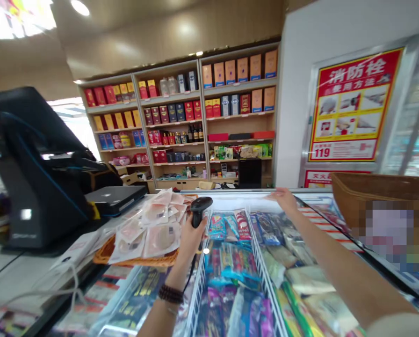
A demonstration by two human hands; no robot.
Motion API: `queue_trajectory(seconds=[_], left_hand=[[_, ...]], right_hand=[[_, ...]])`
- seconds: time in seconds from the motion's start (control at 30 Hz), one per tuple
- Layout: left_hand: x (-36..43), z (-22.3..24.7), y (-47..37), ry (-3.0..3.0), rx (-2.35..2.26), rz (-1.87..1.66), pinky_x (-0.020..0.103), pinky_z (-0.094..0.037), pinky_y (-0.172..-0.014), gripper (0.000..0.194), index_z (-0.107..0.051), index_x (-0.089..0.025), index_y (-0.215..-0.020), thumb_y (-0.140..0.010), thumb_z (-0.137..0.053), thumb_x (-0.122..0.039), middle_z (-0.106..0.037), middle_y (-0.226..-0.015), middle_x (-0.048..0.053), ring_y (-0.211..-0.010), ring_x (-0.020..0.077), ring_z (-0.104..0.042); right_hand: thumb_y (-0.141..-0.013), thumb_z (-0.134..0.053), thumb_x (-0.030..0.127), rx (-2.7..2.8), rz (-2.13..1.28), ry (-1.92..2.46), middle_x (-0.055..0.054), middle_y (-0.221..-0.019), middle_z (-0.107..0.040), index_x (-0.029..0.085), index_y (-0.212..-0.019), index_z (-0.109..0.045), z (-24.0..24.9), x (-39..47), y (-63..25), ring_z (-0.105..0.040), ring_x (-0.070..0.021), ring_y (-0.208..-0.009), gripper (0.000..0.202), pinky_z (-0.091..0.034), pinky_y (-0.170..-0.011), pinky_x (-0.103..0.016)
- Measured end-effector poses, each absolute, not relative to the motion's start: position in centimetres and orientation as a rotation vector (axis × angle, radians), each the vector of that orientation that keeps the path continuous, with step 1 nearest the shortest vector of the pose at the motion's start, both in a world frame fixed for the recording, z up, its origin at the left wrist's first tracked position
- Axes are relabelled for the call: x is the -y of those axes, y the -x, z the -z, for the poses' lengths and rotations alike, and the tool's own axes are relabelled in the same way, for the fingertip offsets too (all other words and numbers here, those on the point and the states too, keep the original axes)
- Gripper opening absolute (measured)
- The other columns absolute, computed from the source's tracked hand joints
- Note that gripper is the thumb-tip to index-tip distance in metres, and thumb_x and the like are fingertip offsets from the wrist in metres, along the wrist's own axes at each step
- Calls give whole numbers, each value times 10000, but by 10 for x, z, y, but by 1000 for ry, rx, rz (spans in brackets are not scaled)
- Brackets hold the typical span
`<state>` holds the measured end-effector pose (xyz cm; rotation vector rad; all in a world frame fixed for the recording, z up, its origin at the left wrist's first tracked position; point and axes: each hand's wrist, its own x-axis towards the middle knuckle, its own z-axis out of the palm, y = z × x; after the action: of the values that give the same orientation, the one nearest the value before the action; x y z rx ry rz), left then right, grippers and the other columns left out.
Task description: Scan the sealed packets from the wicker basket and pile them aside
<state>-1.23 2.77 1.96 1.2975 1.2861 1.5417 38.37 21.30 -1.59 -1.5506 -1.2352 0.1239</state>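
Note:
A black handheld barcode scanner (198, 210) stands upright in my left hand (192, 233), its head above my closed fingers and its cable trailing down past my wrist. My right hand (285, 200) reaches to the far rim of the chest freezer (235, 199), its fingers stretched leftward along the edge. Below and between my hands, a white wire basket (262, 262) in the freezer holds colourful ice-cream packets (230, 262). More wrapped packets (309, 281) lie to the right, under my right forearm.
Left of the scanner, an orange wicker basket (104, 252) holds flat clear-wrapped packs (162, 236). A black checkout terminal (37, 187) and a grey flat device (114, 196) stand further left. A brown container (388, 192) sits on the right. Shelves (174, 124) of boxed goods line the back wall.

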Motion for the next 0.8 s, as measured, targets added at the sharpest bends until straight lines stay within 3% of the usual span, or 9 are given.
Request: queue_trajectory(seconds=[0.23,0.33,0.43,0.6,0.8], left_hand=[[-43,28,2,-1270,-1374,-1342,283,-556,-478,513,-620,-187,-885,-631,-833,-578,-496,-476,-79,-398,120,-506],[-47,37,8,-1219,-1380,-1340,274,-529,-460,601,-634,-176,-928,-599,-826,-642,-481,-458,-86,-385,121,-494],[-50,45,11,-1195,-1394,-1324,276,-521,-456,651,-655,-160,-958,-585,-826,-665,-482,-461,-83,-390,128,-501],[-55,62,8,-1193,-1485,-1344,306,-557,-471,645,-699,-156,-1017,-608,-811,-642,-501,-490,-63,-450,168,-558],[-54,64,4,-1236,-1503,-1334,319,-572,-480,590,-712,-167,-1068,-660,-806,-582,-489,-491,-58,-495,199,-598]], right_hand=[[-762,-766,321,1386,-36,1735,-242,-1443,-637,101,-1381,-605,78,-211,-422,-551,-400,-1395,676,-422,-1176,-512],[-812,-718,298,1503,61,1738,-244,-1600,-489,103,-1468,-544,93,-223,-422,-419,-402,-1505,706,-340,-1233,-531],[-903,-626,301,1635,178,1826,-206,-1662,-421,168,-1480,-572,97,-240,-423,-388,-395,-1527,595,-342,-1219,-572],[-946,-559,242,1681,89,1926,-217,-1468,-641,181,-1213,-772,94,-254,-424,-538,-418,-1413,346,-415,-1130,-631],[-880,-642,207,1704,7,1824,-179,-1130,-809,179,-1033,-822,74,-234,-405,-724,-359,-1143,238,-473,-1078,-491]])
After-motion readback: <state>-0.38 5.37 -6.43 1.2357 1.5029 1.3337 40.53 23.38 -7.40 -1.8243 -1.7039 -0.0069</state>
